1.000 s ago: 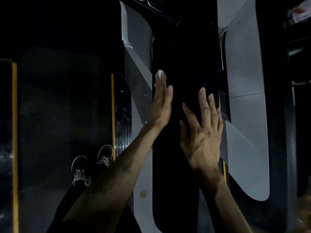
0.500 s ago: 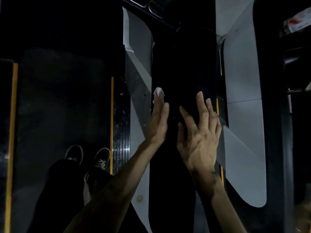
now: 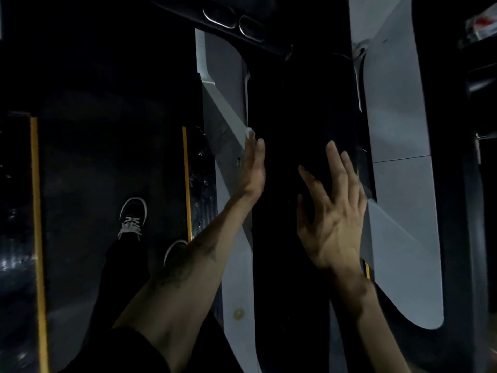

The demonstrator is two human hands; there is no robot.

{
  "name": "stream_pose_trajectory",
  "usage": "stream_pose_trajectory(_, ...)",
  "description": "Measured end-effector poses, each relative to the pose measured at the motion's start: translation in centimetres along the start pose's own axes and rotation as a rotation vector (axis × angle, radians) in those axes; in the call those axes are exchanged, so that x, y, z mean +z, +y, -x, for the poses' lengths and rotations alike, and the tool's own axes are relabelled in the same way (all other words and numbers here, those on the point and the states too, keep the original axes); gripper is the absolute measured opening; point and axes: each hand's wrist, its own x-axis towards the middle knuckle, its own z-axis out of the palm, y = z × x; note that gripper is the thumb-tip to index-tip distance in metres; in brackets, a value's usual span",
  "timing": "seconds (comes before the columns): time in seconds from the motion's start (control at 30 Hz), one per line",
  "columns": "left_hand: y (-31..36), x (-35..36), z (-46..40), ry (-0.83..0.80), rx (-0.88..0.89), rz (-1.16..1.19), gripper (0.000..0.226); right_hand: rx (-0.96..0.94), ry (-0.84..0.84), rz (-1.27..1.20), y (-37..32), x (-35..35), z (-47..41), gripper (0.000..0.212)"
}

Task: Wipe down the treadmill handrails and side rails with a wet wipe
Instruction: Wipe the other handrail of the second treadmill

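In a dim room, seen from above the person's own arms, a treadmill fills the view, with its dark running belt point(image 3: 107, 162) on the left edged by two thin yellow stripes, the nearer stripe point(image 3: 186, 184) running just left of the grey frame. Two dark sneakers with pale laces stand on the belt, the clearer shoe point(image 3: 133, 216) set ahead of the other, which is half hidden behind the left forearm. A long black handrail point(image 3: 293, 109) runs up the middle of the view, flanked by a grey side panel point(image 3: 228, 117) on the left and a broader grey panel point(image 3: 398, 109) on the right. At the top, two oval metal-rimmed openings point(image 3: 234, 18) sit in a black console; what they hold cannot be made out. The left hand point(image 3: 252, 168) lies edge-on against the left side of the handrail, fingers straight and close together, pressing a small white wet wipe point(image 3: 250, 132) of which only a crumpled tip shows above the fingertips, where the grey panel meets the black rail. The right hand point(image 3: 333, 211) rests flat on the rail's right side, well apart from the wipe, fingers long and slightly spread, holding nothing. Both forearms cross the lower frame and cover much of the rail's near end
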Motion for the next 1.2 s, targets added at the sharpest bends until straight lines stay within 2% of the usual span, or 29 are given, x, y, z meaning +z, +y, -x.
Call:
stream_pose_trajectory(0.1, -1.8, -0.2, 0.7, 0.023, -0.073, 0.028, 0.099, -0.038, -0.005, -0.03, 0.6, -0.2, -1.9, 0.045)
stream_pose_trajectory(0.2, -0.6, 0.2, 2.8, 0.02, -0.046, 0.046, 0.084, -0.032, -0.008, -0.033, 0.5, -0.1, -3.0, 0.041)
stream_pose_trajectory(0.27, 0.3, 1.2, 3.7, 0.031, 0.047, 0.028, 0.072, -0.018, -0.003, -0.028, 0.2, -0.1, -3.1, 0.04)
stream_pose_trajectory(0.37, 1.8, 2.2, 2.9, 0.059, 0.202, -0.053, 0.068, -0.014, 0.005, -0.024, 0.1, 0.0, -3.1, 0.042)
stream_pose_trajectory(0.5, 3.5, 2.0, -0.3, 0.073, 0.25, -0.118, 0.063, -0.023, 0.027, -0.039, 0.1, 0.1, -3.2, 0.037)
stream_pose_trajectory(0.63, 1.8, 0.3, -2.4, 0.089, 0.106, -0.07, 0.062, -0.022, 0.036, -0.054, -0.1, 0.0, -3.4, 0.04)
stream_pose_trajectory(0.73, -0.8, -0.9, -2.1, 0.084, -0.057, -0.031, 0.091, -0.011, 0.024, -0.073, -0.1, -0.1, -3.4, 0.042)
stream_pose_trajectory(0.8, -2.0, -0.8, -0.7, 0.084, -0.115, -0.006, 0.096, -0.006, 0.019, -0.073, -0.1, -0.1, -3.4, 0.042)
stream_pose_trajectory(0.87, -2.1, -0.1, 1.3, 0.084, -0.063, -0.002, 0.091, -0.014, 0.019, -0.075, -0.1, -0.1, -3.3, 0.044)
stream_pose_trajectory(0.97, -0.7, 1.4, 3.0, 0.074, 0.117, -0.025, 0.077, -0.017, 0.017, -0.084, 0.0, -0.1, -3.3, 0.047)
stream_pose_trajectory(1.07, 2.4, 2.6, 2.2, 0.039, 0.318, -0.087, 0.076, -0.021, 0.02, -0.06, 0.2, 0.1, -3.2, 0.037)
stream_pose_trajectory(1.13, 4.3, 2.8, 0.8, 0.029, 0.364, -0.13, 0.072, -0.019, 0.028, -0.055, 0.2, 0.2, -3.2, 0.035)
stream_pose_trajectory(1.2, 5.0, 2.5, -1.0, 0.042, 0.339, -0.151, 0.07, -0.015, 0.034, -0.06, 0.2, 0.2, -3.2, 0.034)
